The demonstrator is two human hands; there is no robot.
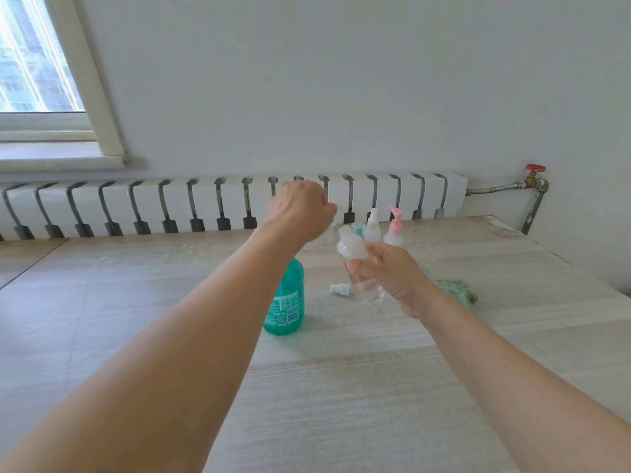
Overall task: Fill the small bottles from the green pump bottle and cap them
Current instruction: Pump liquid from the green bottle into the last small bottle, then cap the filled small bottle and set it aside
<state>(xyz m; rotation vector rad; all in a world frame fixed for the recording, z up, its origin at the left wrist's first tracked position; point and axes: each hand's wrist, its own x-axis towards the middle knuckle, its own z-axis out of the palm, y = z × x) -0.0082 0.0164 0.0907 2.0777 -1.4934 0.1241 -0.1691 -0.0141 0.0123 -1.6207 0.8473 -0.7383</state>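
Now | right hand (392, 278) grips small bottle (367, 288) | green pump bottle (286, 302) under left forearm

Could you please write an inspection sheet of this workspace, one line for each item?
Surface: pale wood-grain table, looks dry.
Job's things: green translucent plastic pump bottle upright, top hidden by the left arm; small clear plastic bottle with a white funnel-like piece on its neck; loose white spray cap lying on the table.
Clutter: green cloth; small bottles at the back, one with a pink pump, one with a white sprayer.
Grippers: left hand raised, fingers curled, contents hidden; right hand grips the clear bottle.
Cables: nothing seen.
Surroundings: white radiator, red valve, window.
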